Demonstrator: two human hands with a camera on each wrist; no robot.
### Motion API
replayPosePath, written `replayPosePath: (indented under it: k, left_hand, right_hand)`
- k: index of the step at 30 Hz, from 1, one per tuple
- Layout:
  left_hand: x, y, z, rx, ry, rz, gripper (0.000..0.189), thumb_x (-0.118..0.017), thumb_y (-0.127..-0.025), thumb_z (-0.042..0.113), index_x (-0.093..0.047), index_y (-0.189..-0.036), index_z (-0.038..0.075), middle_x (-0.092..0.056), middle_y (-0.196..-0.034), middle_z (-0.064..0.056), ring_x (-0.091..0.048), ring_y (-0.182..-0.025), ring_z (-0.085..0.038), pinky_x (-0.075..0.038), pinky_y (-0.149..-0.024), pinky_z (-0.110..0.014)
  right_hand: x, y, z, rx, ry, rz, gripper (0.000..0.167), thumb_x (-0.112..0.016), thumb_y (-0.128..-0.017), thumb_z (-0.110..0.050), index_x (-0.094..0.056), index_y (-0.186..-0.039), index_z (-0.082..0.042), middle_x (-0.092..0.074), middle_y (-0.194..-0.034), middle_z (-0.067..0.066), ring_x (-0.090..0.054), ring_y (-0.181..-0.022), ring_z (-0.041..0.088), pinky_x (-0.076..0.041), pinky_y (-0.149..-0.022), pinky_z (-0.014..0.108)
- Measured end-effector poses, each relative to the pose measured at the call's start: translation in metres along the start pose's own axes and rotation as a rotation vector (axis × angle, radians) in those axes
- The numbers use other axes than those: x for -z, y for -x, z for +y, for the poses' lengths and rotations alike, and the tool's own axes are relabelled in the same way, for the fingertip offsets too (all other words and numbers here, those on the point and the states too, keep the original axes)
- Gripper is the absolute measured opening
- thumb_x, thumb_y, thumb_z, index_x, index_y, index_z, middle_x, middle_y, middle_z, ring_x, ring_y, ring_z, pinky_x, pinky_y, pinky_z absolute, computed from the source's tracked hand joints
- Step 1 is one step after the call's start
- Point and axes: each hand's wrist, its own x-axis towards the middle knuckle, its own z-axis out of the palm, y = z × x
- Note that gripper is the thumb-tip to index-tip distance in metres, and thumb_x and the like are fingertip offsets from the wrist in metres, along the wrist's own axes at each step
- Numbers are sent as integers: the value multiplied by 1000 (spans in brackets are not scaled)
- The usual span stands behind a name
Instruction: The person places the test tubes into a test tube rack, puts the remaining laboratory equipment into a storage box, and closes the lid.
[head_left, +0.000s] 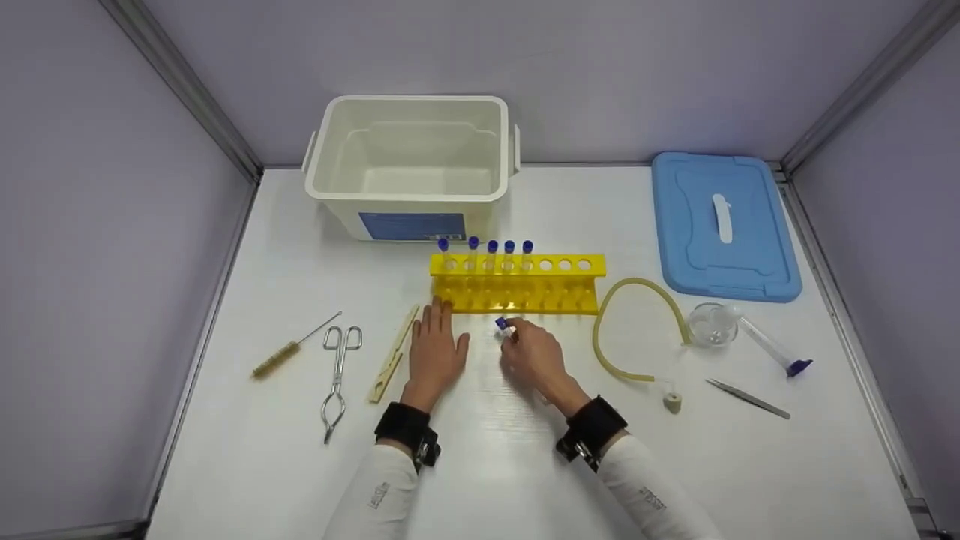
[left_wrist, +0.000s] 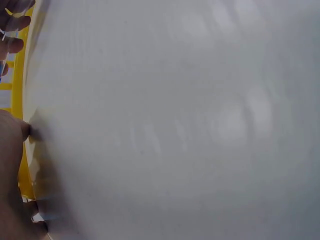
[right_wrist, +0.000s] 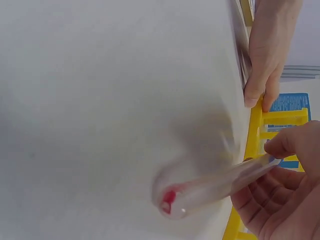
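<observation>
One yellow rack [head_left: 570,289] with eight holes along its top stands on the white table [head_left: 480,480]; five blue-capped tubes [head_left: 492,246] occupy the five leftmost holes, and three holes remain open. A sixth tube [right_wrist: 210,192], also blue-capped, is held just in front of the rack; its rounded end shows red. The grip of the right hand [head_left: 536,356] pinches this tube near its cap. The grip of the left hand [head_left: 435,352] is spread, its straight fingers reaching the rack's left front edge. Left of the hands lie one brush [head_left: 277,358], one pair of metal tongs [head_left: 337,375] and one wooden clamp [head_left: 390,367]. To the right: one rubber hose [head_left: 597,330], one stopper [head_left: 673,403] at the hose's near end, one glass dish [head_left: 712,325], one measuring cylinder [head_left: 765,337] on its side, and one pair of tweezers [head_left: 748,398]. Behind: one pale box [head_left: 409,197] and one blue lid [head_left: 727,225].
</observation>
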Motion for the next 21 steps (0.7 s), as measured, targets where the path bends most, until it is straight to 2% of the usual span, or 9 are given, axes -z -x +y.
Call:
replayPosePath:
  k: [8,16,21]
  left_hand:
    - [-1,-1,-1,3,-29,-14,66,-51,-101,37,-33,-153,1,-26,-163,-19,-30,-149,-38,-27,-121,-55]
    - [-1,-1,-1,13,-18,-33,66,-49,-102,38,-31,-154,1,-22,-164,-19,-28,-150,-38,-24,-122,-54]
    - [0,-1,-1,2,-9,-28,66,-48,-103,37,-29,-154,1,-21,-165,-19,-27,-151,-38,-24,-122,-55]
  right_hand:
    - [21,1,-2,29,-54,25,36,-57,-97,-20,-62,-130,-8,-76,-96,7,-62,-62,14,-43,-52,25]
    - [46,1,-10,25,-98,67,37,-58,-99,-25,-61,-131,-7,-74,-99,7,-68,-74,18,-53,-62,32]
    - [64,-2,-15,24,-141,104,38,-59,-99,-25,-61,-131,-6,-73,-101,9,-68,-80,21,-55,-65,33]
